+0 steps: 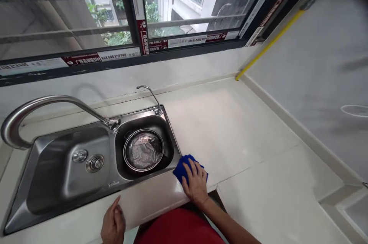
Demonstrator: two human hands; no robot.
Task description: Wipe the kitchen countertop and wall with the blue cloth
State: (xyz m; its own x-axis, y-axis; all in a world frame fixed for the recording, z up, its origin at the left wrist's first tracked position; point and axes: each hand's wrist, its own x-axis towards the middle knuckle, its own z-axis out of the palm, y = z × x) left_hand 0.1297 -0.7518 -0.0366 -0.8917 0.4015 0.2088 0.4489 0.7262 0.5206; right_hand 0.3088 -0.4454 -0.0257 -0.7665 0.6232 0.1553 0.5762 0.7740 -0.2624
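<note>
My right hand (196, 183) lies flat, fingers spread, pressing a blue cloth (181, 167) onto the pale countertop (230, 133) just beside the right rim of the steel sink (57, 182). My left hand (113, 223) rests on the counter's front edge below the sink, fingers loosely curled together, with nothing visible in it. In the sink's small right basin sits a round metal strainer basket (143, 150).
A tall curved tap (43, 106) arches over the large left basin, and a thin small tap (149, 94) stands behind the right basin. A window with bars runs along the back. A grey wall with a yellow pipe (267, 46) bounds the right side.
</note>
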